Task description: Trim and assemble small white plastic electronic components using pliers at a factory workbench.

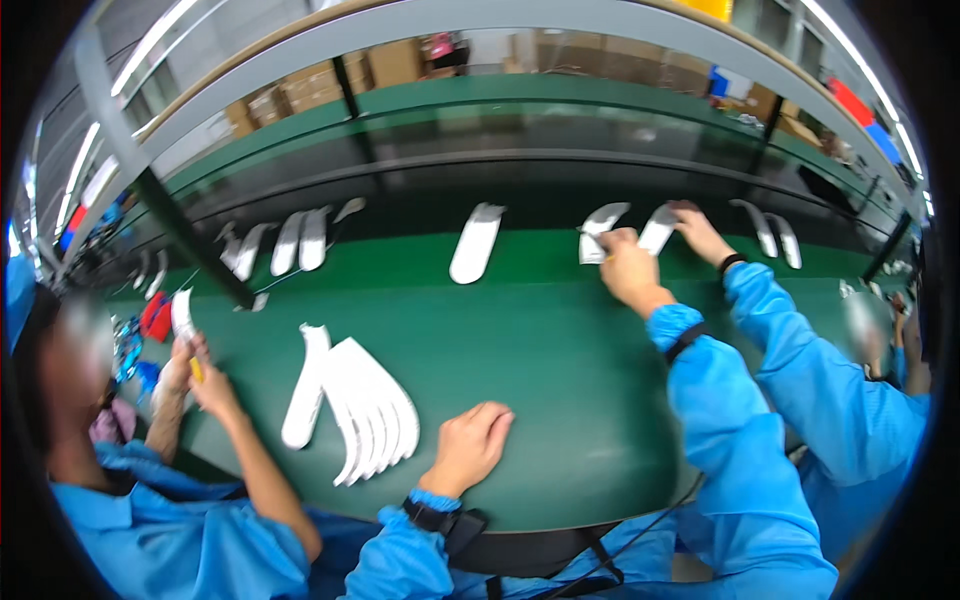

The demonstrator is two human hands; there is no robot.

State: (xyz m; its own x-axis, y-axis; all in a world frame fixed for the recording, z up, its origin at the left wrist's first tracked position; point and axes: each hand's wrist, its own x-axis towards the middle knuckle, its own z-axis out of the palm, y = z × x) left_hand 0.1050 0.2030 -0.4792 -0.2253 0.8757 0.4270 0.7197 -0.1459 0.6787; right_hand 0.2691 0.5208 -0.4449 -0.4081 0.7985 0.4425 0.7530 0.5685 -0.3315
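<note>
Green worktop [560,350] fills most of ctr frame; grey overhead shelf rail [480,22] arcs across the top. Co-worker in blue [180,540] at lower L of frame, both hands up w/ a white part and a yellow-handled tool [196,370]. 2nd co-worker's blue sleeve [830,380] comes in from R edge, that hand [700,235] at the top end of another white part [657,230], upper R. Cardboard cartons [395,64] along upper frame, behind.

Fanned stack of curved white parts [375,400], lower L of ctr, w/ a single white part [305,390] just L of it.

Person's R hand [632,268], R of ctr, at lower R edge of a curved white strip [600,222], upper R of ctr: fingers bent in; blurred, can't tell if grasping or only touching. Tiny yellow bit at the fingers, too small to ID. L hand [472,448], lower ctr, rests on worktop: fingers loosely bent, released, nothing seen in them. Lone white piece [477,243] lies upper ctr, well apart from both. Black wristband [685,340] on R cuff.
</note>
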